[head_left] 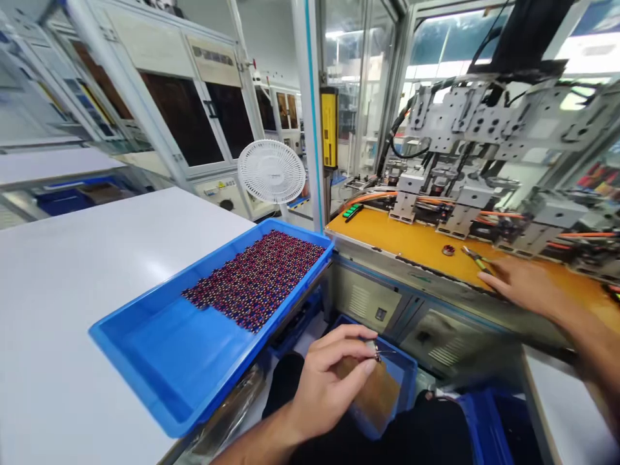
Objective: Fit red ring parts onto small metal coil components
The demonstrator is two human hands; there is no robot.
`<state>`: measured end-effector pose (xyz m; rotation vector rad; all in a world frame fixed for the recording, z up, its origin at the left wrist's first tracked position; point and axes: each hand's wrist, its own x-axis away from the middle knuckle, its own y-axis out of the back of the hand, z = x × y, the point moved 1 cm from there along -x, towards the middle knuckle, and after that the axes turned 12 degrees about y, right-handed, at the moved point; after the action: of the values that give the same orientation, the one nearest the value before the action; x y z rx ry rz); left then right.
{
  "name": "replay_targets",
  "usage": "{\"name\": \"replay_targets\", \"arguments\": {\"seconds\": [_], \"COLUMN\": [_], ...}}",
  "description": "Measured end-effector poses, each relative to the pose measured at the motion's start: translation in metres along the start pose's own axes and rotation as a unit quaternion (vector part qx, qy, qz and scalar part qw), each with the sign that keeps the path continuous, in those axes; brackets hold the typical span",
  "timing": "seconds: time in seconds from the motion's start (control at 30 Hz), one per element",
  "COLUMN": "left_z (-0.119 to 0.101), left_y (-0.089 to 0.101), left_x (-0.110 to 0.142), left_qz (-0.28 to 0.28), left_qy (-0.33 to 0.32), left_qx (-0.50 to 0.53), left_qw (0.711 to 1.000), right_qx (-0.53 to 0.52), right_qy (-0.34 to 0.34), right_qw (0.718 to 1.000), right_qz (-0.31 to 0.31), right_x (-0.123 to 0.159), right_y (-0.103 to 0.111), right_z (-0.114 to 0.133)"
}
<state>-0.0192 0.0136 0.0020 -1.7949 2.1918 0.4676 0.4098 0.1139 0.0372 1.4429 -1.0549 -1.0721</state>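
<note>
Two hands are working near the edges. Our left hand (329, 381) is low in front of us, fingers pinched on a small metal part (374, 351) above a small blue bin (404, 381). Our right hand (520, 284) lies on the orange machine deck (411, 242), fingers loosely extended, touching the tweezers (477, 260). On the white table (97, 271), the blue tray (159, 361) overhangs the edge; small dark red parts (259, 278) fill its far half, while the near half is bare.
</note>
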Motion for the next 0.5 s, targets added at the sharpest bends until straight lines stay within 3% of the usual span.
{"name": "replay_targets", "arguments": {"seconds": [0.13, 0.2, 0.27, 0.33, 0.4, 0.43, 0.5], "left_z": [0.003, 0.005, 0.007, 0.008, 0.007, 0.007, 0.005], "left_y": [0.002, 0.000, -0.002, -0.005, -0.006, -0.007, -0.008], "left_x": [-0.003, -0.004, -0.005, -0.006, -0.007, -0.006, -0.006], "left_qz": [-0.015, -0.016, -0.014, -0.011, -0.005, -0.001, 0.006], "left_qy": [0.008, 0.010, 0.010, 0.006, 0.004, 0.005, 0.007], "left_qx": [0.017, 0.028, 0.037, 0.044, 0.047, 0.047, 0.042], "left_qw": [1.000, 0.999, 0.999, 0.999, 0.999, 0.999, 0.999], "right_qx": [0.031, 0.057, 0.024, -0.089, -0.250, -0.352, -0.537], "right_qy": [0.065, 0.105, 0.135, 0.138, 0.112, 0.092, 0.037], "right_qw": [0.993, 0.982, 0.972, 0.963, 0.943, 0.919, 0.841], "right_qz": [-0.089, -0.143, -0.191, -0.215, -0.189, -0.149, -0.050], "right_x": [0.044, 0.072, 0.099, 0.125, 0.147, 0.157, 0.170], "right_y": [-0.008, -0.012, -0.018, -0.028, -0.040, -0.046, -0.056], "right_z": [0.002, 0.026, 0.065, 0.114, 0.161, 0.182, 0.214]}}
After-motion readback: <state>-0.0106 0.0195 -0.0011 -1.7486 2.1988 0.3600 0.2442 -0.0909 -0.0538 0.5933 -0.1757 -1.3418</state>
